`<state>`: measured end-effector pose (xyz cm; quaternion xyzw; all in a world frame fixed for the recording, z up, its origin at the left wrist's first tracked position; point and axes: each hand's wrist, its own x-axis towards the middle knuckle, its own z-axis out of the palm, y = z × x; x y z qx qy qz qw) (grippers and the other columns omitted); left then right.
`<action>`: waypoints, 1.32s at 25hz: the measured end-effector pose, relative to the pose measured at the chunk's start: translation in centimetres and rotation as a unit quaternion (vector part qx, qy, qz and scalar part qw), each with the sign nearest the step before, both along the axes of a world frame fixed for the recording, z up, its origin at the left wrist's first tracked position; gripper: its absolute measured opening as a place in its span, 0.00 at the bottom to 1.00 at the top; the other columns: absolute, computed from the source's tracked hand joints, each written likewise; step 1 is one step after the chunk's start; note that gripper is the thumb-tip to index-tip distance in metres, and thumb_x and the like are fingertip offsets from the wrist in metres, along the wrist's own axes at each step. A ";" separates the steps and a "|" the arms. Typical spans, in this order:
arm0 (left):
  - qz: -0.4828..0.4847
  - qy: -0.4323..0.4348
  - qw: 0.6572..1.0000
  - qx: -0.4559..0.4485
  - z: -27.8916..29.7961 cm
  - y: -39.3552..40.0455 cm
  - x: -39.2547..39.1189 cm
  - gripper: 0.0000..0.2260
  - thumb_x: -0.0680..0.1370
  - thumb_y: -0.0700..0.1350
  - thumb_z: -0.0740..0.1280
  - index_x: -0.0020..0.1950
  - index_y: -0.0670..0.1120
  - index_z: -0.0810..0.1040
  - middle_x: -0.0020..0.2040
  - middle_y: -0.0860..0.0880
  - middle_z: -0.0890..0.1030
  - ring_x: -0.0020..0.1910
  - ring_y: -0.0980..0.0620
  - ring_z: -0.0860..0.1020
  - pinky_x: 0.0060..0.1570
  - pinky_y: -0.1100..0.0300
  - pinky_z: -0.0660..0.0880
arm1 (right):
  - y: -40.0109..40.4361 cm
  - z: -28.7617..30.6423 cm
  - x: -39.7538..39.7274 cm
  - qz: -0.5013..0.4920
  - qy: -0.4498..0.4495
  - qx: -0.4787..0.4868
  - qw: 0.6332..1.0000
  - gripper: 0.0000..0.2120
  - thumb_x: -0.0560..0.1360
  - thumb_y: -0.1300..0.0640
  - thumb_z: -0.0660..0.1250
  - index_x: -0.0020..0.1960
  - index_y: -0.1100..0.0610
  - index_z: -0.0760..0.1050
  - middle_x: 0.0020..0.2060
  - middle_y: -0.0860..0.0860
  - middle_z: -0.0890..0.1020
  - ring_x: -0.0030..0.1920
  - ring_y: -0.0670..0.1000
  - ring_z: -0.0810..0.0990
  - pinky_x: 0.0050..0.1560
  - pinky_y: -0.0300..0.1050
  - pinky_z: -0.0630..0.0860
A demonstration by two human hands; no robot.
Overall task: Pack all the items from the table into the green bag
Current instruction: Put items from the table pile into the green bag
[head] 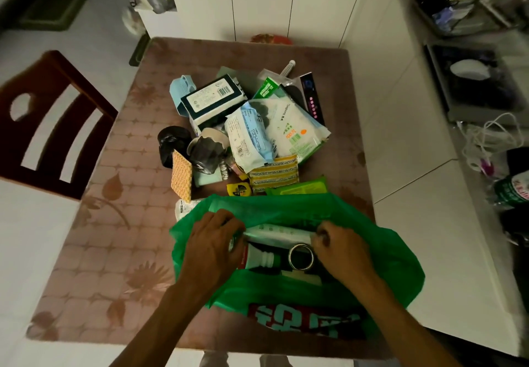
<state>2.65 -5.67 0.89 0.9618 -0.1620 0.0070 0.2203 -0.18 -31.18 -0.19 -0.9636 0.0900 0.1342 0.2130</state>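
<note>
step: left hand [213, 240] and right hand [339, 248] grip a white pack [279, 233] inside the green bag [380, 255]
next: reach the pile [252, 126] beyond both hands

A table [94, 252] covered with a brown flower-patterned cloth is seen. A heap of packets and boxes [246, 126] is piled at its far middle; the green bag [372, 255] is laid at the near edge.

Green bag [372, 252] lying open at the bench's near edge, holding a bottle [259, 259]; heap of packets [252, 126] lying behind it.
</note>
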 end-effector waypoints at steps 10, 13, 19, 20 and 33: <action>-0.050 0.173 0.971 0.156 -4.0 1.0 1.2 0.26 0.67 0.45 0.74 0.64 0.53 0.71 0.74 0.39 0.64 0.70 0.35 0.66 0.65 0.36 0.65 | -2.5 -5.9 14.6 0.275 0.195 -0.112 0.935 0.39 0.72 0.45 0.69 0.76 0.49 0.53 0.73 0.57 0.65 0.68 0.61 0.68 0.67 0.57 0.67; -0.102 0.178 0.970 0.134 -4.2 1.9 -0.1 0.22 0.63 0.43 0.77 0.55 0.55 0.79 0.69 0.42 0.73 0.67 0.37 0.71 0.61 0.33 0.69 | -2.4 -8.4 12.8 0.276 0.119 -0.222 0.927 0.48 0.68 0.46 0.72 0.77 0.51 0.46 0.74 0.58 0.61 0.69 0.63 0.64 0.68 0.62 0.63; -0.149 0.175 0.948 0.220 -3.0 2.4 -2.4 0.43 0.55 0.66 0.74 0.66 0.51 0.73 0.69 0.42 0.72 0.68 0.39 0.71 0.64 0.36 0.63 | -3.2 -1.4 10.3 0.062 -0.056 0.058 0.995 0.34 0.61 0.50 0.78 0.63 0.54 0.68 0.52 0.52 0.77 0.49 0.54 0.77 0.42 0.46 0.75; -0.163 0.159 0.952 0.206 -2.4 2.2 -3.0 0.40 0.58 0.67 0.73 0.67 0.51 0.73 0.69 0.42 0.73 0.68 0.40 0.71 0.64 0.35 0.64 | -3.0 1.0 8.9 0.017 -0.109 0.100 0.989 0.34 0.61 0.53 0.79 0.63 0.54 0.68 0.50 0.51 0.76 0.47 0.51 0.76 0.39 0.43 0.73; -0.297 0.184 0.887 0.302 1.2 3.3 -7.4 0.08 0.68 0.48 0.69 0.43 0.47 0.81 0.39 0.47 0.82 0.42 0.46 0.79 0.51 0.54 0.72 | 8.3 -0.8 -2.4 0.141 0.170 0.274 0.936 0.27 0.62 0.52 0.75 0.53 0.47 0.61 0.47 0.48 0.78 0.44 0.50 0.79 0.40 0.52 0.77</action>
